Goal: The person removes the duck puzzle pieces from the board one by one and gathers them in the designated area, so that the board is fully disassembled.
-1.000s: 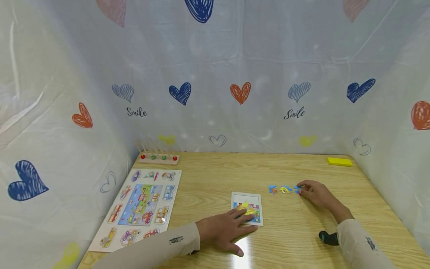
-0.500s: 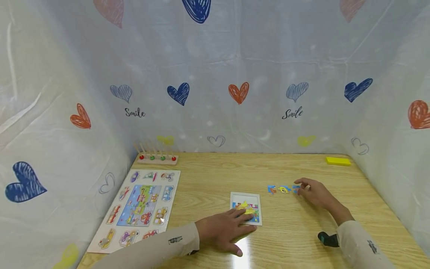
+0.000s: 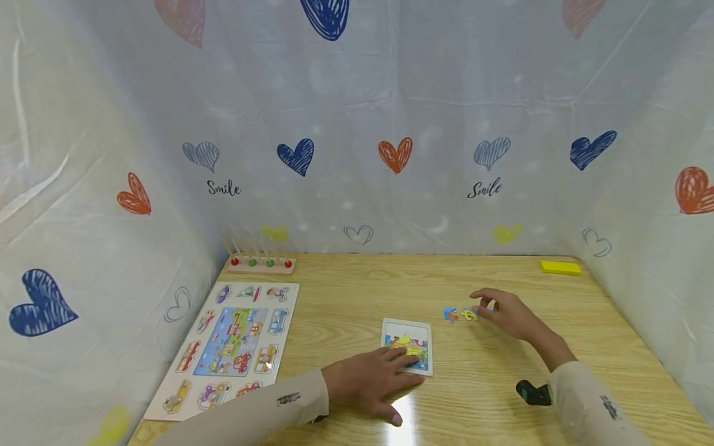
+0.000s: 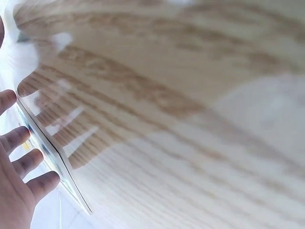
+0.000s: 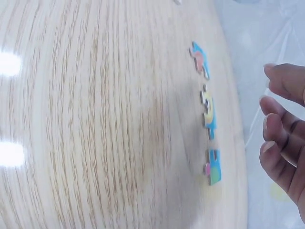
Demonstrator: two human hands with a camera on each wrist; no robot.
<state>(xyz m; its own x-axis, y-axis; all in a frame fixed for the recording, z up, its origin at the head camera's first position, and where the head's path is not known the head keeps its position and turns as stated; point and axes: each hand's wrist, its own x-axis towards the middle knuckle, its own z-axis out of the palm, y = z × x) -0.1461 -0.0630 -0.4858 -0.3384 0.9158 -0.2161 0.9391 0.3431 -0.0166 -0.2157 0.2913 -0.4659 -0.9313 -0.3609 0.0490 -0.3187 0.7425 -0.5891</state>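
Note:
My left hand (image 3: 370, 379) rests with spread, straight fingers on the near part of a small white puzzle tray (image 3: 429, 350). Inside it, colourful joined pieces (image 3: 405, 341) fill the lower part, partly covered by the fingers. In the left wrist view, those fingertips (image 4: 44, 183) lie over the tray's edge. My right hand (image 3: 510, 316) hovers above the loose jigsaw pieces, fingers loosely bent and holding nothing. Three pieces lie in a row: a blue and orange one (image 5: 200, 60), a yellow and blue one (image 5: 208, 112), and a blue and green one (image 5: 214, 168), mostly hidden by the hand in the head view.
On the left lies a large vehicle puzzle board (image 3: 231, 341). Behind it stands a wooden peg stand (image 3: 261, 266) with red and green beads. A yellow block (image 3: 560, 267) sits at the back right. Heart-patterned sheeting (image 3: 346, 204) encloses the table.
My right hand has lifted off the rightmost piece and moved left, toward the middle piece. The left hand stays on the tray.

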